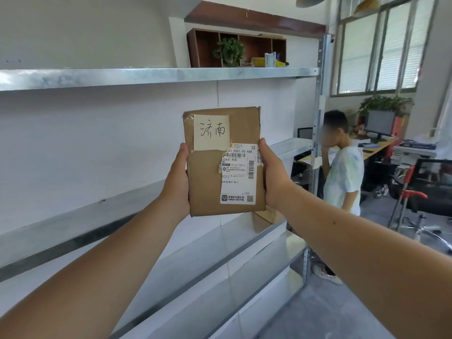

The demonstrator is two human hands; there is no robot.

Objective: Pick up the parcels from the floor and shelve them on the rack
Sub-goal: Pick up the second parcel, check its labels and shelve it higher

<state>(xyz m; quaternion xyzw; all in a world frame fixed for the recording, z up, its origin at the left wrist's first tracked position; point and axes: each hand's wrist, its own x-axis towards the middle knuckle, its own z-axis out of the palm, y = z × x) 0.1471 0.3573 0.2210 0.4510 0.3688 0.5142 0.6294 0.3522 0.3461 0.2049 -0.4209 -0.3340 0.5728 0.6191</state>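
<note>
A flat brown cardboard parcel (208, 177) stands upright in the air in front of the metal rack (156, 75). It carries a pale handwritten note at its top and a white shipping label on its right half. My left hand (177, 182) grips its left edge and my right hand (274, 174) grips its right edge, thumbs on the front face. The parcel is level with the gap between the upper shelf and the middle shelf (73, 231). Another brown parcel (267, 215) shows partly behind it on a lower shelf.
The rack's lower shelves (220, 263) run down to the right, ending at an upright post (316, 123). A person (342, 172) stands just past the post. Beyond are a desk with a monitor (380, 123), chairs and a red frame (408, 194). Grey floor (325, 311) lies at lower right.
</note>
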